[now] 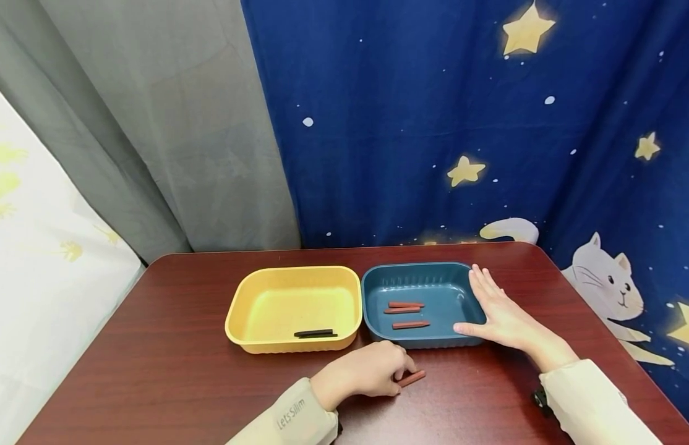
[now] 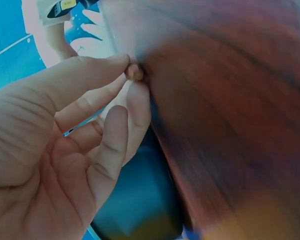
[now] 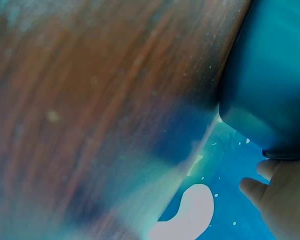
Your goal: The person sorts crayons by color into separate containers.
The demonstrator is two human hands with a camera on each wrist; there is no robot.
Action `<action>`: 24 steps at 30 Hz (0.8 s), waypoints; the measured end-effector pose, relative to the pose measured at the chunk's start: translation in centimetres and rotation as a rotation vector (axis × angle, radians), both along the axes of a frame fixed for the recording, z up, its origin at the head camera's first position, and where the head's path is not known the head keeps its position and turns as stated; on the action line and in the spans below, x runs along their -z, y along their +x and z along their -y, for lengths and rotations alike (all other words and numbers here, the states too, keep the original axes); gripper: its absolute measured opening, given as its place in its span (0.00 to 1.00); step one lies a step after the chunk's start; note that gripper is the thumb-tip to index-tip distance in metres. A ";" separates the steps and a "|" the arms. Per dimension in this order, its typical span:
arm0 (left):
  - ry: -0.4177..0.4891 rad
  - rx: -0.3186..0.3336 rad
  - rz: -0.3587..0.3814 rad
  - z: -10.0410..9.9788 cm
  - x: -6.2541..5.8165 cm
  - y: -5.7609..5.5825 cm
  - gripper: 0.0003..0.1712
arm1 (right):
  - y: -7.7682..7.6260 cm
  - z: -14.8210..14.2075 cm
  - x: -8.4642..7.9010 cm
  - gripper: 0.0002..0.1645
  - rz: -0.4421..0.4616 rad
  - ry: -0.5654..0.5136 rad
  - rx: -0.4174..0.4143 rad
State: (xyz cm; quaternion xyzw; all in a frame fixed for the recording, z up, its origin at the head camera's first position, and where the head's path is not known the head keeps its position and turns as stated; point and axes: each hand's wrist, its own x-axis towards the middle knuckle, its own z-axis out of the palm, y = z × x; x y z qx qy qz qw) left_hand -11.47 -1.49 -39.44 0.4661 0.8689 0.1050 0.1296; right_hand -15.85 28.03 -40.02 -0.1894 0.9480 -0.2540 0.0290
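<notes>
Between thumb and fingertips, my left hand (image 1: 372, 369) pinches a reddish-brown crayon (image 1: 412, 379) just in front of the blue basket (image 1: 417, 342). In the left wrist view the end of that crayon (image 2: 134, 72) shows at the fingertips. My right hand (image 1: 503, 315) is spread at the right side of the blue basket, its fingers straight along the rim and its thumb over the front right corner. Inside this basket lie three reddish-brown crayons (image 1: 410, 324), side by side. Black crayons (image 1: 314, 333) lie near the front wall of the yellow basket (image 1: 239, 339).
Both baskets stand side by side on a dark red wooden table (image 1: 172, 346), the yellow one on the left. A grey curtain (image 1: 211, 123) and a blue starry curtain (image 1: 400, 123) hang behind the table's back edge.
</notes>
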 end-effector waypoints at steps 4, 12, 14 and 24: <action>-0.005 -0.016 0.050 0.4 -0.1 -0.2 0.15 | -0.2 0.0 0.1 0.71 -0.001 0.008 0.001; -0.033 -0.018 0.067 0.5 -0.2 -0.2 0.13 | -0.1 0.0 0.2 0.71 -0.005 0.007 0.003; -0.030 -0.003 0.054 0.5 -0.2 -0.2 0.13 | -0.1 0.0 0.2 0.71 -0.005 0.006 0.001; 0.031 0.048 0.045 0.5 -0.4 -0.1 0.12 | 0.0 0.0 0.1 0.71 -0.007 0.003 -0.002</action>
